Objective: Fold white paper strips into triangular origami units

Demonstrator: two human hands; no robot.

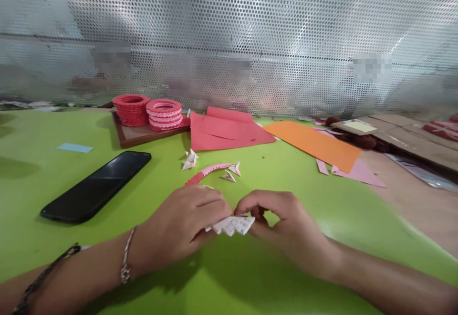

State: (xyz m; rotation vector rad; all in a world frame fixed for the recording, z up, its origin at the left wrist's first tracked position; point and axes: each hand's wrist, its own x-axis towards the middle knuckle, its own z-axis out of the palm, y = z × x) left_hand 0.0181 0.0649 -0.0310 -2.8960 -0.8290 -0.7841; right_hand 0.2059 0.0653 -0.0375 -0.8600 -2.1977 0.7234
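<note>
A chain of small folded white printed paper pieces [232,225] is held between my two hands, low over the green table. My left hand [189,222] has its fingers closed on the left part of it. The thumb and forefinger of my right hand [286,229] pinch its right end. Just beyond my hands lies a curved pink and red folded strip [209,172], its near end partly hidden by my left hand. Small folded white paper pieces [189,160] lie around that strip.
A black phone [96,186] lies left on the green table [343,238]. Behind are a brown tray [152,137] with two stacks of red and pink rings [164,114], red paper [229,131], orange paper [315,143] and pink paper [365,174]. Cardboard [411,138] sits at right, before a perforated metal panel [229,33].
</note>
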